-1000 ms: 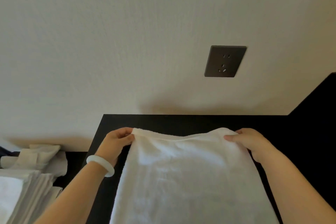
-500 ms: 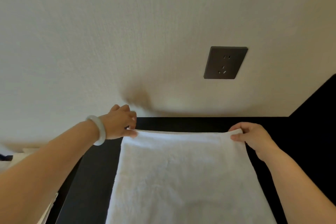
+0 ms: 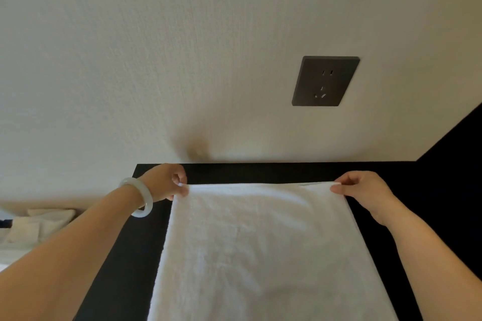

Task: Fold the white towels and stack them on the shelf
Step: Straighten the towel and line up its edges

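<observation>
Big pale wall [image 3: 156, 47] across the whole top, a bit rough to look at. Below it, flat black desk [image 3: 260, 172], back edge right up against the wall. Tall black side panel [image 3: 459, 154] at the right end of the desk.

Spread out on the desk, 1 white towel [image 3: 260, 247], soft and fluffy, running from near the back of the desk down past the bottom of the view. Far edge pulled out straight from corner to corner. Black desk showing on both sides of the towel and in a thin strip behind it.

2 bare arms reaching in from the bottom corners, 1 on each side of the towel. Left hand [image 3: 164, 181] at the far left corner of the towel, right hand [image 3: 365, 190] at the far right corner. Left fingers [image 3: 180, 177] curled in, pinching that corner against the thumb. Right fingers [image 3: 348, 179] curled in too, pinching the other corner against the thumb.

Off to the left, beside the desk, a lumpy heap of pale cloth [image 3: 39, 224], well apart from the towel on the desk. Cannot tell how many pieces in the heap.

On the wall above the right half of the towel, 1 dark square socket [image 3: 324, 81]. On the left wrist, 1 smooth white bangle [image 3: 142, 197].
</observation>
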The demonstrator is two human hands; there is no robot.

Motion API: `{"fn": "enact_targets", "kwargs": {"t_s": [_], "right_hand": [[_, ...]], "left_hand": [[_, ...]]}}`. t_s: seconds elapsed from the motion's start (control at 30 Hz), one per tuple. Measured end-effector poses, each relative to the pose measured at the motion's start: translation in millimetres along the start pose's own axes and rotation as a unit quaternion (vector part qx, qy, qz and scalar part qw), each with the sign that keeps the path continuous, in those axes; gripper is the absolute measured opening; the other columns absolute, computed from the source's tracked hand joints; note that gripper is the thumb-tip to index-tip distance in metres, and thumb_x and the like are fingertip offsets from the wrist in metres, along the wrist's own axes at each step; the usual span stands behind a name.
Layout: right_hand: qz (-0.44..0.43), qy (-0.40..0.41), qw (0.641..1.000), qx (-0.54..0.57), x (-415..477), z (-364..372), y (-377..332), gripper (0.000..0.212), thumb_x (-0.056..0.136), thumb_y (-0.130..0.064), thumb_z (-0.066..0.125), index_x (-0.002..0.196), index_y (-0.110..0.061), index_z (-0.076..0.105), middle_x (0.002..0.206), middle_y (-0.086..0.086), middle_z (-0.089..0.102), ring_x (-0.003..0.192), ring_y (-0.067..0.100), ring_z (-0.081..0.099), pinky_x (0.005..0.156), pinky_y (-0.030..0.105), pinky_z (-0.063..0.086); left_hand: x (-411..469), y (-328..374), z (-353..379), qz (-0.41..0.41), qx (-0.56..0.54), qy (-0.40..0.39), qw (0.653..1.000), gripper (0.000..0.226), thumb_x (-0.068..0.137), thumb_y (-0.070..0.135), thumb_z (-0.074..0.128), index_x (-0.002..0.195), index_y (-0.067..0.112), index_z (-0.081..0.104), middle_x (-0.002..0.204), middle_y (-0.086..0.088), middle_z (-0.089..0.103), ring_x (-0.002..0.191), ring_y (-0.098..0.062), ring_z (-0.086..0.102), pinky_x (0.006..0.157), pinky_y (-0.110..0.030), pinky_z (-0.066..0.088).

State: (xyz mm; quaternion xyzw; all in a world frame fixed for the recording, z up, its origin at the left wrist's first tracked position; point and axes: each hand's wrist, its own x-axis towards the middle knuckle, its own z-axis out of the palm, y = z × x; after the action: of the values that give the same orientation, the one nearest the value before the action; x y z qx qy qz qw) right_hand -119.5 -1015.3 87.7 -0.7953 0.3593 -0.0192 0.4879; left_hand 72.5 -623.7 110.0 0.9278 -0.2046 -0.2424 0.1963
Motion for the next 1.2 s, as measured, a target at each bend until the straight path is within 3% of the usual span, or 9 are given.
{"fn": "enact_targets", "kwargs": {"t_s": [0.27,0.4,0.47,0.53,0.6,0.67,0.87,1.03,1.2], "right_hand": [[-0.016,0.121,0.992,0.023,3,23,11,0.026,0.083,-0.002,0.075,0.096,-0.017,0.058,0.101,0.010,0.065,0.097,0.027,0.062,0.081,0.035,0.046],[-0.174,0.232,0.933,-0.212,-44,56,-14,0.038,0.089,0.002,0.064,0.126,-0.002,0.059,0.126,0.019,0.060,0.117,0.037,0.054,0.100,0.046,0.041],[-0.318,0.172,0.903,-0.231,-80,101,-24,0.041,0.090,-0.001,0.063,0.130,0.001,0.059,0.135,0.022,0.057,0.127,0.041,0.053,0.109,0.045,0.034],[-0.387,0.046,0.870,-0.302,-103,141,-20,0.048,0.098,-0.021,0.045,0.144,-0.008,0.049,0.151,0.012,0.046,0.141,0.031,0.041,0.115,0.041,0.018],[-0.362,-0.036,0.842,-0.398,-94,145,-3,0.059,0.102,-0.043,0.019,0.158,-0.024,0.013,0.165,-0.003,0.010,0.153,0.016,0.007,0.121,0.036,-0.005],[-0.289,-0.021,0.855,-0.431,-63,115,20,0.063,0.102,-0.054,0.014,0.153,-0.030,-0.014,0.164,-0.009,-0.012,0.149,0.007,-0.019,0.121,0.036,-0.017],[-0.132,0.072,0.870,-0.469,-28,43,28,0.078,0.089,-0.061,-0.016,0.155,-0.019,-0.010,0.166,0.000,-0.009,0.152,0.017,-0.012,0.124,0.045,-0.006],[-0.290,0.009,0.861,-0.417,-93,124,16,0.070,0.096,-0.057,0.013,0.156,-0.021,0.010,0.165,0.002,0.006,0.152,0.021,-0.004,0.120,0.044,-0.009],[-0.169,0.082,0.883,-0.430,-74,77,50,0.075,0.093,-0.062,-0.011,0.157,-0.025,-0.006,0.163,-0.008,-0.013,0.149,0.010,-0.014,0.122,0.040,-0.014]], "left_hand": [[-7,5,30,-0.025,-0.045,0.150,0.987,0.022,0.085,0.008,0.069,0.096,0.023,0.056,0.096,0.002,0.056,0.088,-0.017,0.056,0.075,-0.020,0.044],[-35,45,65,0.053,0.113,0.274,0.954,0.032,0.086,0.013,0.067,0.117,0.015,0.061,0.119,-0.006,0.056,0.111,-0.028,0.052,0.095,-0.037,0.042],[-52,75,100,0.122,0.158,0.228,0.953,0.041,0.092,0.032,0.053,0.131,0.019,0.056,0.138,-0.005,0.051,0.128,-0.031,0.047,0.108,-0.044,0.035],[-62,91,137,0.138,0.187,0.114,0.966,0.064,0.095,0.044,0.012,0.156,0.024,0.016,0.164,-0.003,0.008,0.151,-0.028,0.004,0.119,-0.052,-0.006],[-59,78,151,0.114,0.213,0.079,0.967,0.066,0.087,0.051,-0.010,0.151,0.033,-0.019,0.159,0.006,-0.027,0.146,-0.020,-0.026,0.110,-0.052,-0.026],[-49,53,143,0.070,0.221,0.098,0.968,0.062,0.089,0.056,-0.011,0.146,0.039,-0.028,0.157,0.010,-0.032,0.144,-0.016,-0.030,0.113,-0.052,-0.022],[-37,14,94,-0.094,0.182,0.134,0.970,0.065,0.098,0.054,0.001,0.155,0.025,-0.012,0.164,-0.005,-0.013,0.150,-0.028,-0.012,0.122,-0.050,-0.001],[-74,85,151,0.072,0.196,0.138,0.968,0.071,0.094,0.055,0.001,0.157,0.023,0.013,0.164,-0.007,0.006,0.151,-0.030,0.007,0.119,-0.052,-0.003],[-81,59,159,0.028,0.223,0.104,0.969,0.061,0.087,0.060,-0.018,0.140,0.040,-0.038,0.153,0.011,-0.040,0.141,-0.016,-0.037,0.114,-0.055,-0.021]]}}
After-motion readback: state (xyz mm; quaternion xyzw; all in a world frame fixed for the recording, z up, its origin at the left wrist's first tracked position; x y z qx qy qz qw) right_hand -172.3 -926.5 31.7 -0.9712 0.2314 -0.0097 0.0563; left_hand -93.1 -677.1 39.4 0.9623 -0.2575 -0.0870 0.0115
